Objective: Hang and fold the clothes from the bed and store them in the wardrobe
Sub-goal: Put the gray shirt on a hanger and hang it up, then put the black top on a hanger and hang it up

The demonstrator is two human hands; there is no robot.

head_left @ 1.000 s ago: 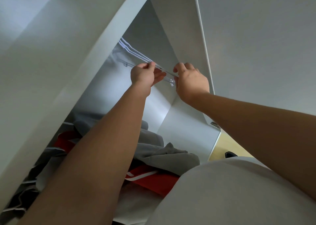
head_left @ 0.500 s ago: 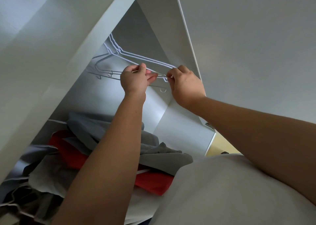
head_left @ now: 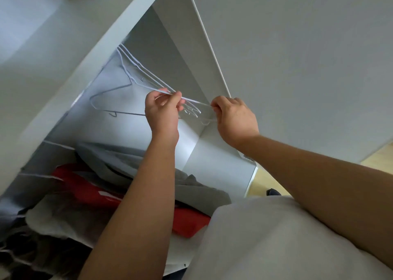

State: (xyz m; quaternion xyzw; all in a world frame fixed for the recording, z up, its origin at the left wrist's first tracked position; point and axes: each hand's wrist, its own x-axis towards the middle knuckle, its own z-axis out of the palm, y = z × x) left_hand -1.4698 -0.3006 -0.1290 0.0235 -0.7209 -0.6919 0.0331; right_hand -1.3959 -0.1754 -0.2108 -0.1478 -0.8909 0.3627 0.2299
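Head view, mid-frame: left hand [head_left: 162, 111] and right hand [head_left: 234, 120] each pinch wire hangers [head_left: 136, 75] bunched in the wardrobe [head_left: 170, 52] above clothes [head_left: 85, 186] at lower left; fetching a hanger seems underway, so next tease one free.

Your left hand [head_left: 163, 111] and right hand [head_left: 234, 118] side by side on the hangers [head_left: 195, 102], inside the wardrobe [head_left: 170, 45], clothes pile [head_left: 119, 169] below them, door [head_left: 297, 67] at your right.
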